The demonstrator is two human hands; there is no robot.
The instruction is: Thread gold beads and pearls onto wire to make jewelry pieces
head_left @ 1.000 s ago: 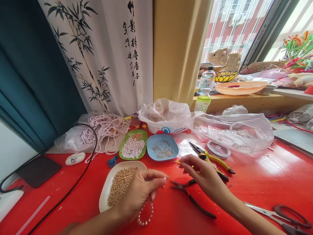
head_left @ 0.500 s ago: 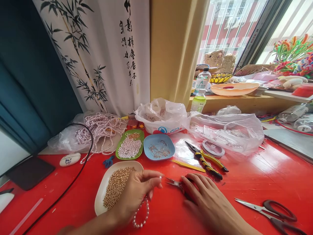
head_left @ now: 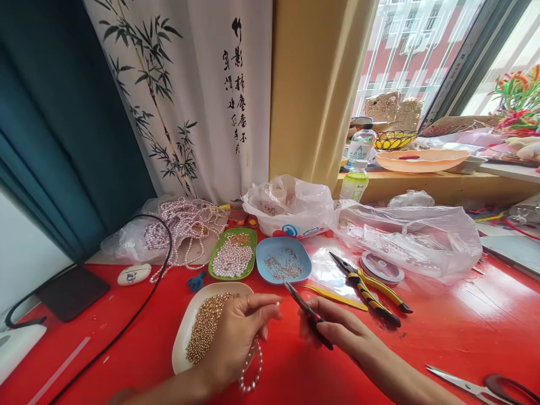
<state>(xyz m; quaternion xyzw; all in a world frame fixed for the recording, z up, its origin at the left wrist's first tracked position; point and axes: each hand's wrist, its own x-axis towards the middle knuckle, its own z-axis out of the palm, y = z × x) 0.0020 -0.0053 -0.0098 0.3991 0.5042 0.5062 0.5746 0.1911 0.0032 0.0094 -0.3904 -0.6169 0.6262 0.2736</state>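
My left hand (head_left: pixel 242 332) pinches a small pearl bead between thumb and forefinger, and a looped pearl strand (head_left: pixel 252 371) hangs below its fingers. It is over the right side of a cream dish (head_left: pixel 179 337) of gold beads (head_left: pixel 211 323). To the right, my right hand (head_left: pixel 337 326) is closed around small dark pliers (head_left: pixel 311 316), raised with their tips pointing up and left. The plier tips are apart from the bead. Beyond the hands are a blue dish (head_left: pixel 266 247) with small metal pins and a green dish (head_left: pixel 254 254) with pearls and gold beads.
Yellow-and-black pliers (head_left: pixel 371 287), a clear spool (head_left: pixel 382 267) and a yellow strip (head_left: pixel 335 297) lie behind my right hand. Scissors (head_left: pixel 468 385) are at the lower right. Plastic bags (head_left: pixel 413 230) line the back. A black cable (head_left: pixel 139 304) crosses the left side.
My right hand has lifted the small pliers from the red table and turned them upward. My left hand keeps its pinch. The whole view has shifted a little.
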